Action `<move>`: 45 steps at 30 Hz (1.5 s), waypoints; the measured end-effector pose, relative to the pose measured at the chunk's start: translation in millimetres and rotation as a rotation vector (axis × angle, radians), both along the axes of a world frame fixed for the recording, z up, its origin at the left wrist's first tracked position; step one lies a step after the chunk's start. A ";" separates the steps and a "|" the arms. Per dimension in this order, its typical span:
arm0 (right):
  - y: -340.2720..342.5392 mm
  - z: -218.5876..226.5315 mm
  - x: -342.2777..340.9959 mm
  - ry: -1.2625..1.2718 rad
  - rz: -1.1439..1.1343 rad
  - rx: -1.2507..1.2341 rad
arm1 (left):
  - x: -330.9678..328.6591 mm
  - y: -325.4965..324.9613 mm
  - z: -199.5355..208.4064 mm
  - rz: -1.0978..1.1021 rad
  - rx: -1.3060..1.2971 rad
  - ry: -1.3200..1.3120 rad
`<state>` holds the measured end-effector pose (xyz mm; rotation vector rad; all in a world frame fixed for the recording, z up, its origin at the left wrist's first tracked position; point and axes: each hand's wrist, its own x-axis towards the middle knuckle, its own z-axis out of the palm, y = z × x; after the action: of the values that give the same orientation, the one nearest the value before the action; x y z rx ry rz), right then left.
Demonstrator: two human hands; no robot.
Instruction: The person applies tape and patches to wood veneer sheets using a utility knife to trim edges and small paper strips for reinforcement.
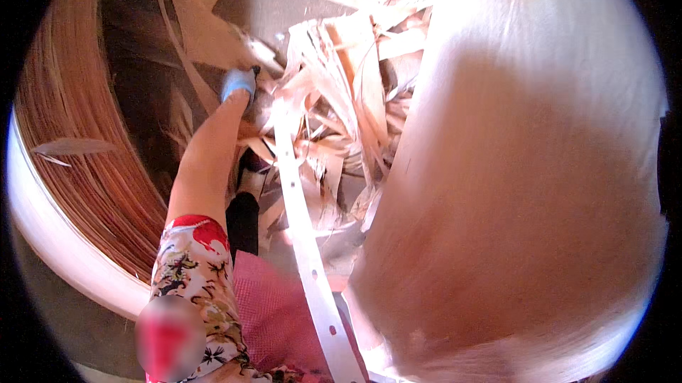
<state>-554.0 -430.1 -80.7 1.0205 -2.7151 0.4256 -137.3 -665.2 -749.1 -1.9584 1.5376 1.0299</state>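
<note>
My left arm, in a floral sleeve with a bare forearm, reaches forward from the lower left. My left hand [239, 85] wears a pale blue and white glove with a dark spot near the fingers. It is down at the near end of a broad, torn piece of thin wood veneer [206, 35]. Its fingers are hidden and blurred, so whether they grip the veneer does not show. To the right of the hand lies a loose heap of veneer scraps [341, 92], curled and splintered. My right hand is out of view.
A tall stack of veneer sheets [85, 155] curves along the left, with a loose shard on it. A large pale veneer sheet [511, 205] fills the right side. Between them runs a long white strip with holes [307, 248]. Pink checked cloth [277, 319] shows below.
</note>
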 end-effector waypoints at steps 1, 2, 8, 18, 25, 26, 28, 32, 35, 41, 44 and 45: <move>-0.9 -0.1 0.0 0.001 -0.004 0.006 | -5.1 0.7 3.1 0.082 0.047 0.025; -4.2 -3.9 -1.8 0.006 0.001 -0.007 | -7.3 -1.0 5.1 0.062 -0.007 0.014; 0.9 13.5 -5.2 -0.015 -0.008 -0.045 | -24.9 -2.5 115.3 -0.009 -0.178 0.014; 5.7 22.6 -9.0 -0.217 0.083 -0.044 | -25.9 -60.6 385.9 0.685 -0.139 0.738; -12.9 18.7 -3.5 -0.163 0.136 -0.055 | -50.8 -245.8 606.3 0.365 -0.674 1.135; -16.5 22.4 -11.1 -0.156 0.127 -0.058 | -61.7 -294.1 631.1 0.276 -0.603 1.258; -30.5 37.4 -32.2 -0.059 0.116 -0.020 | -125.7 -317.2 718.4 0.166 -0.694 1.487; -24.5 46.6 -27.7 -0.058 0.137 0.058 | -181.4 -316.5 764.5 0.365 -0.526 1.592; -16.3 60.7 -18.8 -0.021 0.135 0.088 | -276.8 -289.3 823.6 0.240 -0.439 1.584; 6.0 43.1 -26.8 -0.037 0.173 0.046 | -451.3 -188.1 820.4 -0.111 0.098 1.368; 3.5 44.3 -26.2 -0.094 0.168 0.082 | -477.2 -146.7 782.9 -0.101 0.320 1.223; 0.9 48.8 -28.4 -0.138 0.171 0.064 | -478.3 -133.8 776.2 -0.135 0.390 1.182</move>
<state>-582.5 -429.1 -31.9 1.2917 -2.7883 0.4559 -615.6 -799.0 27.1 -0.9050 1.7023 2.4170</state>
